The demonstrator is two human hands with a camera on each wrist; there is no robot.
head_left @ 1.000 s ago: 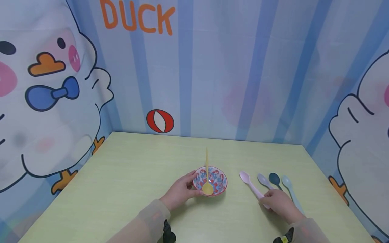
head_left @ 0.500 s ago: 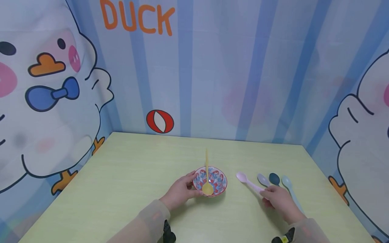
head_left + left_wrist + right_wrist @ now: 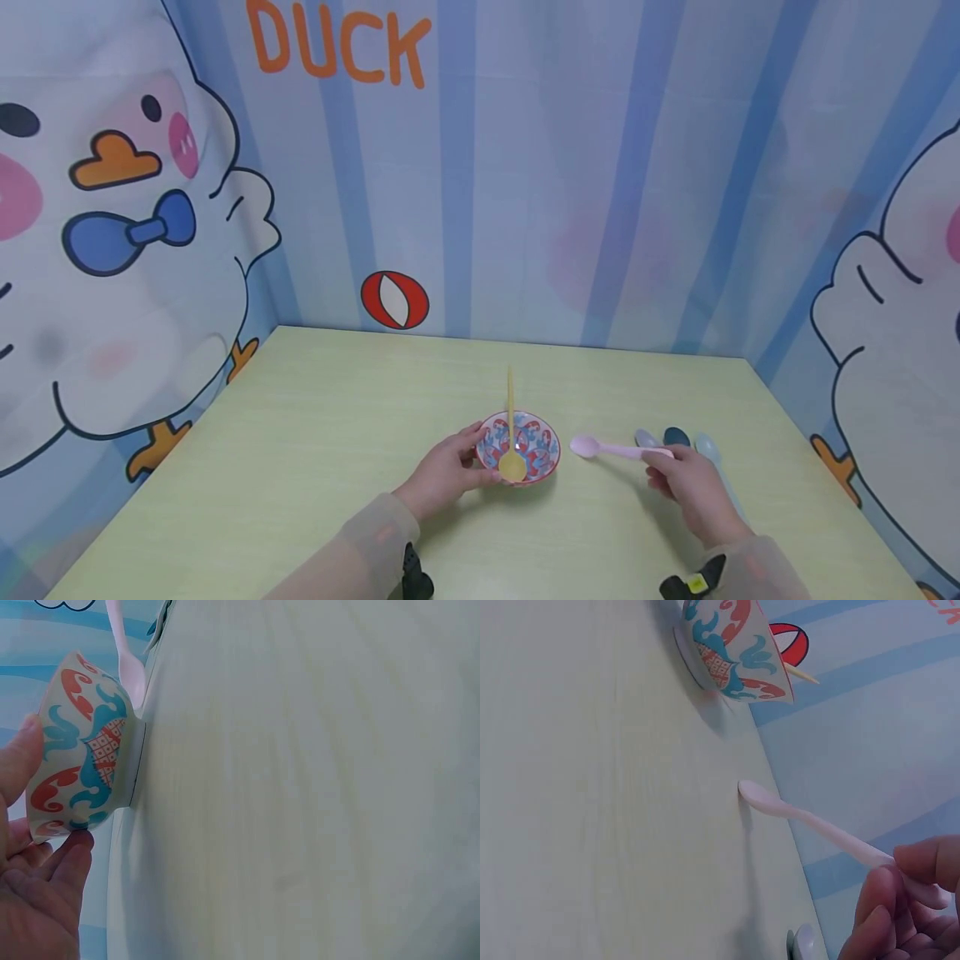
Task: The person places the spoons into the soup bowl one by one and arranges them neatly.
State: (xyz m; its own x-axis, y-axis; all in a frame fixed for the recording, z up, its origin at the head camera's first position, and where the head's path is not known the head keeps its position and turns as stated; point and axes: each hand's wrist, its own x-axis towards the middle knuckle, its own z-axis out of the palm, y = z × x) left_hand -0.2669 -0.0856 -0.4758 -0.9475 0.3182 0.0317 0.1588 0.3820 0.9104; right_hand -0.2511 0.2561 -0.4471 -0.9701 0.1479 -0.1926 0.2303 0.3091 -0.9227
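A small bowl point(image 3: 542, 446) with a red and blue pattern stands on the table, a yellow spoon point(image 3: 512, 462) leaning inside it with its handle above the far rim. My left hand point(image 3: 447, 471) grips the bowl's left side, thumb near the front and fingers at the rim. My right hand point(image 3: 697, 492) pinches a pink spoon point(image 3: 618, 450) by the end of its handle. In the right wrist view the spoon's bowl end point(image 3: 759, 796) points down at the table beside the patterned bowl point(image 3: 731, 664); whether its tip touches the table I cannot tell.
Beyond my right hand lie a lilac spoon point(image 3: 645, 438), a dark teal spoon point(image 3: 677, 436) and a light blue spoon point(image 3: 708, 450), partly hidden by the hand. A printed curtain point(image 3: 525, 167) rises behind the pale table point(image 3: 360, 400).
My right hand has lifted the pink spoon's handle and swung its head left toward the bowl. My left hand, the bowl and the yellow spoon have stayed put.
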